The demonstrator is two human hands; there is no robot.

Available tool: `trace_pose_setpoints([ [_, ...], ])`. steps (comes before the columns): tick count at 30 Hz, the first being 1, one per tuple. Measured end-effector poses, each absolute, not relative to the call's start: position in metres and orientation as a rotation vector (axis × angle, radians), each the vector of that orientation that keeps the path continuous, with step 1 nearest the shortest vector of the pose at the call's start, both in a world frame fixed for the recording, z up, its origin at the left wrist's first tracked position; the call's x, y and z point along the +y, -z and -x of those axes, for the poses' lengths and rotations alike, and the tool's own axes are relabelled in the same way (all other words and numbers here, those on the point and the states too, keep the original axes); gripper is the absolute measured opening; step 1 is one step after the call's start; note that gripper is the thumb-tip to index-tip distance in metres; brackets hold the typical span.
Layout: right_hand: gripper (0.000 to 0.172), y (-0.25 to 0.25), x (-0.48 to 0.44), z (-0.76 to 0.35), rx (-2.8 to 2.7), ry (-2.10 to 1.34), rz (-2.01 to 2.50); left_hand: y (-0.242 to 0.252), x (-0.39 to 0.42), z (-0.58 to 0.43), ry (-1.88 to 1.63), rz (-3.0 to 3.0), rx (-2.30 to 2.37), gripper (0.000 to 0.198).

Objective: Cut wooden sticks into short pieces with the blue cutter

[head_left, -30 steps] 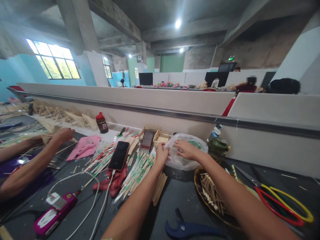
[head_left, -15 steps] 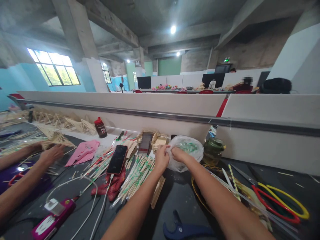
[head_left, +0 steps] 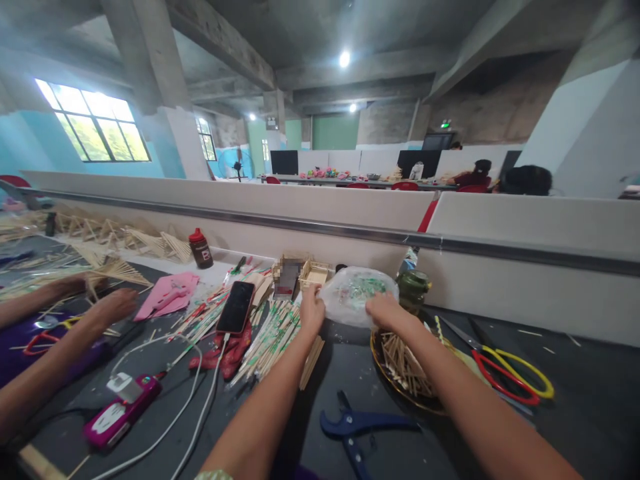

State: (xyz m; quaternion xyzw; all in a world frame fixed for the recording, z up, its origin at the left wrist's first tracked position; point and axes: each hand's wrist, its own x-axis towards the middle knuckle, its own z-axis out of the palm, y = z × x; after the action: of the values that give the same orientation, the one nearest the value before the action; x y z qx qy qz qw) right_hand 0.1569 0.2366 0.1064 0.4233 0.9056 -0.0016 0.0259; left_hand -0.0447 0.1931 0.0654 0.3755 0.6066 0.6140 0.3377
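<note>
A clear plastic bag [head_left: 345,297] with green and white bits inside lies toward the back of the dark table. My left hand [head_left: 313,311] has its fingers closed on the bag's left edge. At the opposite edge, my right hand [head_left: 387,311] pinches the plastic, its fingertips partly hidden. Below my right hand is a round tray [head_left: 379,365] of short wooden sticks [head_left: 404,363], partly covered by my forearm. To the left of my left hand lie bundles of wrapped chopsticks [head_left: 273,337]. A blue pipe cutter [head_left: 350,424] rests on the table between my forearms.
Red and yellow scissors [head_left: 507,373] lie at right, behind them a green jar [head_left: 415,288]. At left are a phone [head_left: 236,307] with a charging cable, a purple power strip [head_left: 123,410], a pink glue gun [head_left: 169,298] and another person's hands [head_left: 113,310]. A partition [head_left: 240,200] borders the table.
My hands have moved apart, the right one to the right, and the bag is spread wider between them. The view has shifted, so more of the stick tray and the pipe cutter shows.
</note>
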Motion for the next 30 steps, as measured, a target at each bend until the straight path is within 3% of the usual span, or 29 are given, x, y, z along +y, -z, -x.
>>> trace_pose_setpoints([
  [7,0.023,-0.117,0.206,-0.158,2.857,-0.046,-1.248,-0.061,0.197,0.033,-1.526,-0.578,1.395,0.008],
  [16,0.015,-0.095,0.189,-0.174,3.003,-0.039,-1.271,-0.076,0.204,0.035,-1.672,-0.513,1.376,0.004],
  [19,0.022,-0.097,0.191,-0.176,3.122,0.010,-1.308,-0.078,0.188,0.030,-1.762,-0.606,1.471,0.023],
  [21,0.027,-0.102,0.193,-0.174,3.189,0.042,-1.359,-0.080,0.174,0.025,-1.841,-0.802,1.576,0.036],
  [23,0.032,-0.108,0.197,-0.170,3.232,0.062,-1.438,-0.084,0.160,0.018,-1.824,-1.388,1.810,0.040],
  [26,0.044,-0.117,0.203,-0.164,3.264,0.012,-1.571,-0.089,0.144,0.010,-1.495,-2.089,1.906,0.031],
  [30,0.055,-0.116,0.216,-0.154,3.146,-0.035,-1.483,-0.088,0.139,0.011,-1.089,-2.512,1.825,0.034],
])
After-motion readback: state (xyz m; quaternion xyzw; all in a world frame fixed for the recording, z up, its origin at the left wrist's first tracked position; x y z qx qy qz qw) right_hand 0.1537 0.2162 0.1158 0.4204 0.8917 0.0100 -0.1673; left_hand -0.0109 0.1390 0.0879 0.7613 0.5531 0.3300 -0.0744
